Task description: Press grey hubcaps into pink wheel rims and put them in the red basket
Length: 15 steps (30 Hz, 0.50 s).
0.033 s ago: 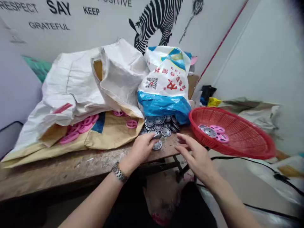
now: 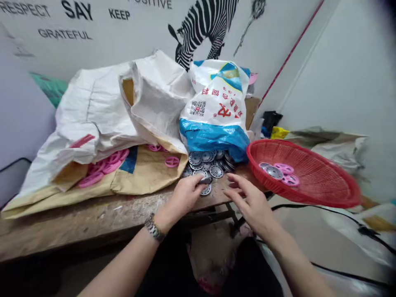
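Observation:
My left hand [image 2: 186,194], with a metal watch on its wrist, pinches a grey toy hubcap [image 2: 206,180], tilted so that mostly its edge shows. Just below it, another grey hubcap [image 2: 206,189] lies flat on the wooden bench [image 2: 130,206]. A pile of grey hubcaps [image 2: 202,157] spreads behind my left hand, at the mouth of a white and blue sack [image 2: 216,132]. My right hand [image 2: 249,198] hovers over the bench edge to the right, fingers apart, with nothing visible in it.
A red woven basket [image 2: 321,177] at the right holds a few grey hubcaps and pink wheels [image 2: 290,180]. Pink rings [image 2: 108,163] spill from a large white and brown sack [image 2: 102,111] on the left. A black cable [image 2: 321,206] runs below the basket.
My right hand has shifted slightly left, towards the left hand. The hubcap in my left hand has moved a little to the right and shows more of its dark edge.

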Each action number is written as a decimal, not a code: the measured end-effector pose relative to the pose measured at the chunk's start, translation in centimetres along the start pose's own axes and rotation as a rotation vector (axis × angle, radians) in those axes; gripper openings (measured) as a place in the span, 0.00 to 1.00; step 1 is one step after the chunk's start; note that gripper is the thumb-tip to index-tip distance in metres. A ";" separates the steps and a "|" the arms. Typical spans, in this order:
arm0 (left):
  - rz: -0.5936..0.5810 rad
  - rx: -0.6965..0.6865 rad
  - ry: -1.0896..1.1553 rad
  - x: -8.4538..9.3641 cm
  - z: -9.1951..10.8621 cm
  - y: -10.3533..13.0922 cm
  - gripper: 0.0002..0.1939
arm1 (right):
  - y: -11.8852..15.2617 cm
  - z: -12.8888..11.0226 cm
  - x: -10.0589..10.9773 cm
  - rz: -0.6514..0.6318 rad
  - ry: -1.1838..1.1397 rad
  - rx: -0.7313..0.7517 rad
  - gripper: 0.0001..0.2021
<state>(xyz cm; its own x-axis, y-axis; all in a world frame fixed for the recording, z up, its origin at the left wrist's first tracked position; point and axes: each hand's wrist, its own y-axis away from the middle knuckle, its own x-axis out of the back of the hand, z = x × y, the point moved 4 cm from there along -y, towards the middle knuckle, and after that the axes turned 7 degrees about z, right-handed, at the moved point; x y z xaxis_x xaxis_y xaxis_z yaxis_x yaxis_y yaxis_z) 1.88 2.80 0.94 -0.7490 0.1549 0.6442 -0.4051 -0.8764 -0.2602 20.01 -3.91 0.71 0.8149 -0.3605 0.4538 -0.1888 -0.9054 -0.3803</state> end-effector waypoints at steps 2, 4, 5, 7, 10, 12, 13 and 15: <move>-0.044 0.004 0.059 0.1 0.7 1.0 0.08 | -0.3 -0.4 -2.0 -0.029 -0.060 -0.005 0.21; -0.075 0.022 0.094 0.3 0.9 1.7 0.08 | -0.4 -0.8 -3.6 -0.056 -0.110 0.001 0.14; -0.086 0.033 0.101 0.5 0.9 2.0 0.07 | -0.4 -0.9 -4.1 -0.066 -0.128 0.001 0.10; -0.089 0.050 0.083 1.3 0.3 2.1 0.07 | -0.2 -0.9 -4.6 -0.068 -0.159 -0.031 0.09; -0.023 0.036 -0.085 3.8 -1.7 1.0 0.11 | 0.3 -0.3 -4.3 -0.022 -0.206 -0.124 0.10; 0.105 0.027 -0.359 5.9 -3.5 -0.5 0.14 | 0.7 0.2 -4.1 -0.005 -0.256 -0.175 0.11; 0.151 0.030 -0.496 6.8 -4.5 -1.4 0.15 | 1.0 0.4 -4.1 -0.006 -0.286 -0.201 0.11; 0.204 0.080 -0.643 7.9 -6.4 -3.2 0.18 | 1.6 0.8 -4.3 -0.022 -0.344 -0.259 0.12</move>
<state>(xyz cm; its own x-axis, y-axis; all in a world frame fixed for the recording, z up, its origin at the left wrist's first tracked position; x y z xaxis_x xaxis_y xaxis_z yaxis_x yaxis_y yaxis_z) -6.13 9.78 2.28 -0.3360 -0.2974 0.8937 -0.2299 -0.8943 -0.3840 16.61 -3.64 -2.49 0.9472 -0.2847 0.1472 -0.2652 -0.9542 -0.1388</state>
